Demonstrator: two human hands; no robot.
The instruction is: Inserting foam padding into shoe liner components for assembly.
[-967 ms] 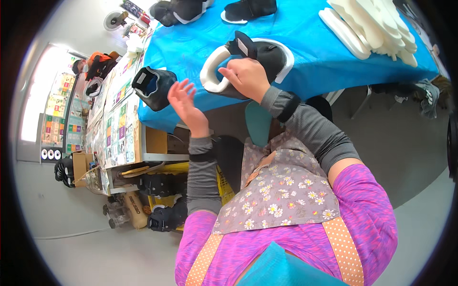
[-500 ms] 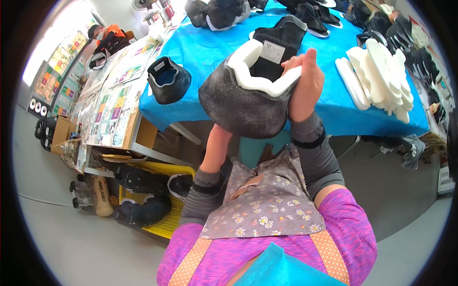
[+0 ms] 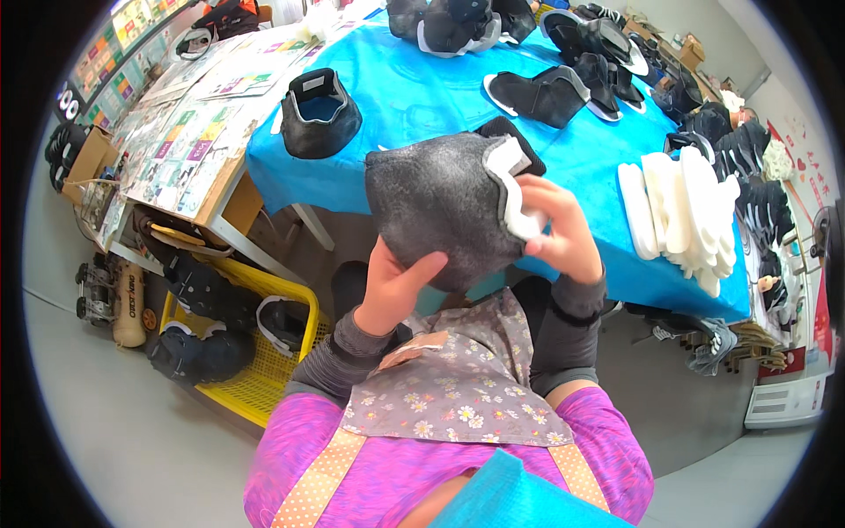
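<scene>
A dark grey shoe upper [image 3: 436, 202] with a white foam-padded collar [image 3: 509, 189] is held in front of me, off the blue-covered table's near edge. My left hand [image 3: 393, 286] grips its lower left side, thumb lying on the outer face. At the collar, my right hand [image 3: 563, 229] is closed on the white padding, thumb below and fingers above. The inside of the upper is mostly turned away from view; a black ribbed part shows behind it. Another black upper [image 3: 320, 123] stands on the table to the left.
The blue table cover [image 3: 396, 97] carries more black uppers [image 3: 541, 95] at the back and a stack of white foam pieces [image 3: 682, 211] at right. A paper-covered table [image 3: 198, 132] adjoins on the left. A yellow basket [image 3: 304, 352] with dark uppers stands on the floor.
The upper has been tipped so its outer side faces me and its opening points right. My left hand has come up from beneath onto its side; my right hand now pinches the collar.
</scene>
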